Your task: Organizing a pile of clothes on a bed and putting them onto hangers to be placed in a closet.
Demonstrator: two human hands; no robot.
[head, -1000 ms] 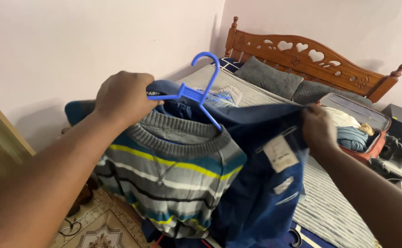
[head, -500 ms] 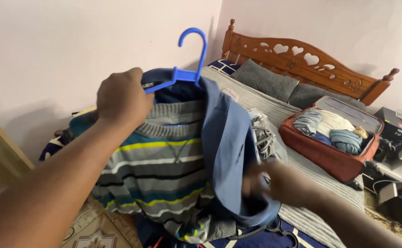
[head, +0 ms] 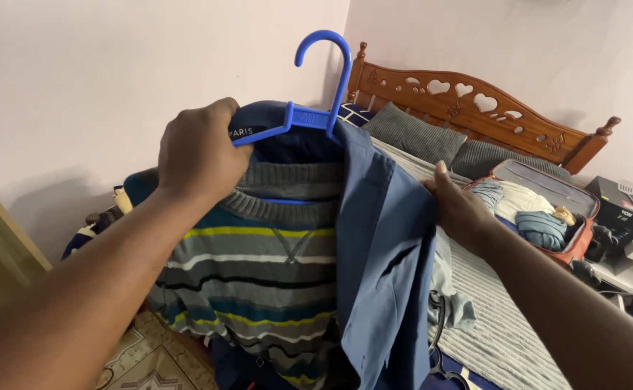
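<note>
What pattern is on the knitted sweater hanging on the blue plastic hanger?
Horizontal stripes of grey, teal, yellow, white and black on the knitted sweater, grey ribbed collar; head view.

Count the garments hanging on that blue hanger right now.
2 visible: a striped sweater in front under the left hand, and a blue garment draped at right, touched by the right hand. More may hide behind.

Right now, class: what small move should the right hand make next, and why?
Probably smooth the blue cloth garment down over the blue plastic hanger: the right hand touches its edge, which hangs bunched across the striped knit sweater, while the left hand grips the hanger.
</note>
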